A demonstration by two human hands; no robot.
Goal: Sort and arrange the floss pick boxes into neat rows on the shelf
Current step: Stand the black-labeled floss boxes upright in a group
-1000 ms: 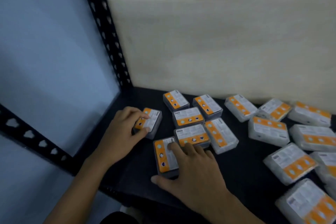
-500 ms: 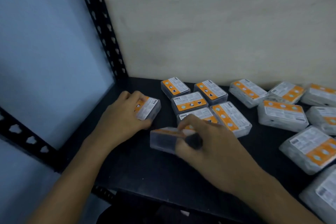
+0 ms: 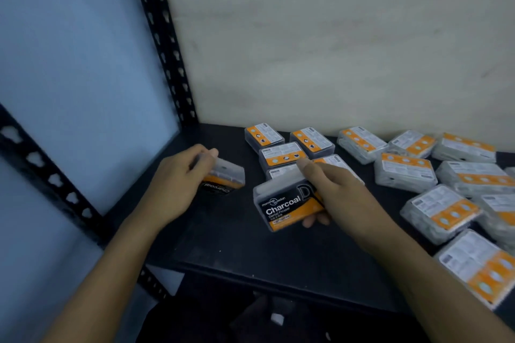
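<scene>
Head view: near the shelf's [image 3: 223, 245] left edge, each hand grasps a box, right hand [image 3: 337, 195] the Charcoal box [image 3: 281, 203], left hand [image 3: 178, 178] a tilted box [image 3: 225, 178].

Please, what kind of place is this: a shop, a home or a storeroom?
Probably a storeroom or stock area, not certain: a black slotted metal rack post, a bare wall behind, and many similar floss pick boxes lying loose on the dark shelf.
</scene>
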